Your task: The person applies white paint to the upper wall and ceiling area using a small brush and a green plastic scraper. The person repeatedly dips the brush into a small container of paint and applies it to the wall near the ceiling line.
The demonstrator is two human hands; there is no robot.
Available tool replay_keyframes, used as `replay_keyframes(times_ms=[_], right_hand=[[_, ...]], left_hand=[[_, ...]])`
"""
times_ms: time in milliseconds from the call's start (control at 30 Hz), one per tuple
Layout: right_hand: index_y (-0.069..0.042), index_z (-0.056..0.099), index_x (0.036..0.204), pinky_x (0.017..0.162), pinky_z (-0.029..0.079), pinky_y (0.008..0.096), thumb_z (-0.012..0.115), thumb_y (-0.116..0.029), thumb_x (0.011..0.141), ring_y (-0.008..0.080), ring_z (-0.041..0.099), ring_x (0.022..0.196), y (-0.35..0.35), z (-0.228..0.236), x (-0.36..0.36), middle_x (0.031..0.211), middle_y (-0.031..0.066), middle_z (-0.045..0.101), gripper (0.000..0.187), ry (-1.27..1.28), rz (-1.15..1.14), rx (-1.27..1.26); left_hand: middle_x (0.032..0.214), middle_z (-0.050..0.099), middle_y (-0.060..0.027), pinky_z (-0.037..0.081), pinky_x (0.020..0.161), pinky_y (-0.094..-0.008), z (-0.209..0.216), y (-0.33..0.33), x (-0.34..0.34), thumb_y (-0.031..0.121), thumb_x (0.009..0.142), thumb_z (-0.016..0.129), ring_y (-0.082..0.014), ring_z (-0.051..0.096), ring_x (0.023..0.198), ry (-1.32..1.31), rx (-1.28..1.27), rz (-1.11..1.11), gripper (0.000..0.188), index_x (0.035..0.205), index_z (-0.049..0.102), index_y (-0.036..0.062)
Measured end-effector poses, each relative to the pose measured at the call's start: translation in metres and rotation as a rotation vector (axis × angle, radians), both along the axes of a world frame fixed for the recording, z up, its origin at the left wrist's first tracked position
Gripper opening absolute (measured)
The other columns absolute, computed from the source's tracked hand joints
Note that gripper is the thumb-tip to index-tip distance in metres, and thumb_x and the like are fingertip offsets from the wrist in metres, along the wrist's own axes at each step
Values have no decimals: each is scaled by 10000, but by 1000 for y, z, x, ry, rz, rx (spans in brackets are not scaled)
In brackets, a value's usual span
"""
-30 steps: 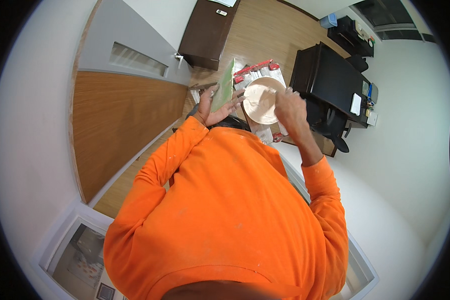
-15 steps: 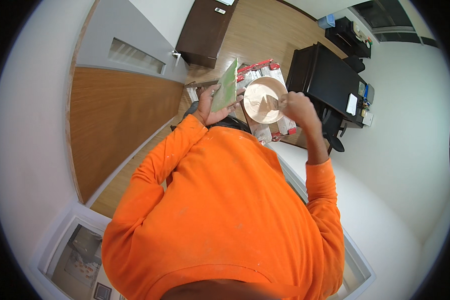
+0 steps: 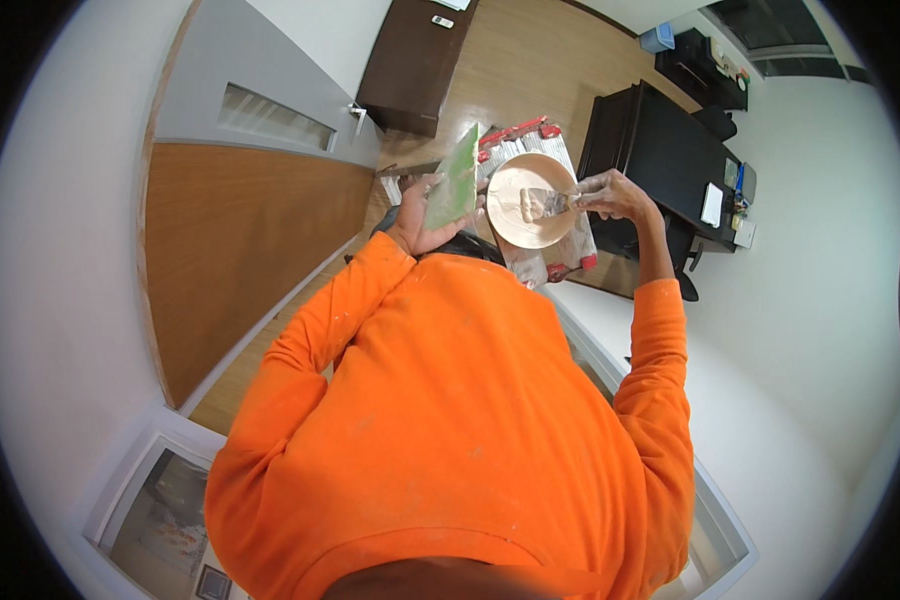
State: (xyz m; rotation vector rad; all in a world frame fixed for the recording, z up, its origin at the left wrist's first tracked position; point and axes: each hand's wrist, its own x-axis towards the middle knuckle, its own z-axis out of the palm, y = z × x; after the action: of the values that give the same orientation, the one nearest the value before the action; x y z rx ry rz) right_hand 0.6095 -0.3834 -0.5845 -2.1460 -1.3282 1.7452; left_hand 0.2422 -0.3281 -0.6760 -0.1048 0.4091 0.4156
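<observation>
My left hand (image 3: 419, 212) is closed around a flat green board (image 3: 454, 180) with whitish smears, held tilted beside the bucket. In my right hand (image 3: 618, 195), the fingers pinch the handle of a putty knife (image 3: 547, 204). Its blade carries a lump of pale paste and is over the inside of a round cream bucket (image 3: 505, 231). Pale paste coats the bucket's inside. My right fingers are dusted with the same pale stuff. The bucket stands on a white slatted platform (image 3: 527, 265) with red tape at its corners.
A grey and wood-brown door (image 3: 260, 230) stands to the left, its handle (image 3: 358, 116) near a dark brown cabinet (image 3: 410, 60). At the right is a black desk (image 3: 670, 150) with several items on it. Wooden floor (image 3: 530, 60) stretches beyond the platform.
My right hand has moved slightly to the right and turned, so the putty knife's blade now shows flat with paste on it. The left hand still holds the board, nearly unmoved.
</observation>
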Motion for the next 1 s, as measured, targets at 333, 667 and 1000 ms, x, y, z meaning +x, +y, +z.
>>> replay_keyframes(times_ms=[333, 667, 1000], right_hand=[[-80, 811, 1052, 482, 473, 273, 840, -254, 770, 136, 569, 516, 3, -24, -8, 790, 56, 748, 333, -48, 98, 126], [-89, 816, 1028, 516, 508, 316, 824, -319, 774, 192, 644, 576, 1, -31, -23, 801, 105, 754, 342, 62, 112, 233], [-125, 822, 1048, 519, 496, 312, 826, -332, 745, 192, 596, 600, 1, -40, -35, 780, 89, 734, 367, 153, 173, 300]], left_hand=[[1518, 434, -235, 281, 1227, -499, 6, -3, 3, 337, 962, 557, -343, 455, 1361, -6, -9, 55, 602, 1476, 417, 56], [1506, 481, -198, 285, 1211, -506, 20, -6, 13, 371, 961, 530, -310, 474, 1353, 92, 11, 50, 644, 1499, 418, 35], [1496, 477, -192, 303, 1197, -535, 17, -6, 16, 351, 959, 519, -350, 456, 1361, 140, 47, 49, 588, 1474, 438, 78]])
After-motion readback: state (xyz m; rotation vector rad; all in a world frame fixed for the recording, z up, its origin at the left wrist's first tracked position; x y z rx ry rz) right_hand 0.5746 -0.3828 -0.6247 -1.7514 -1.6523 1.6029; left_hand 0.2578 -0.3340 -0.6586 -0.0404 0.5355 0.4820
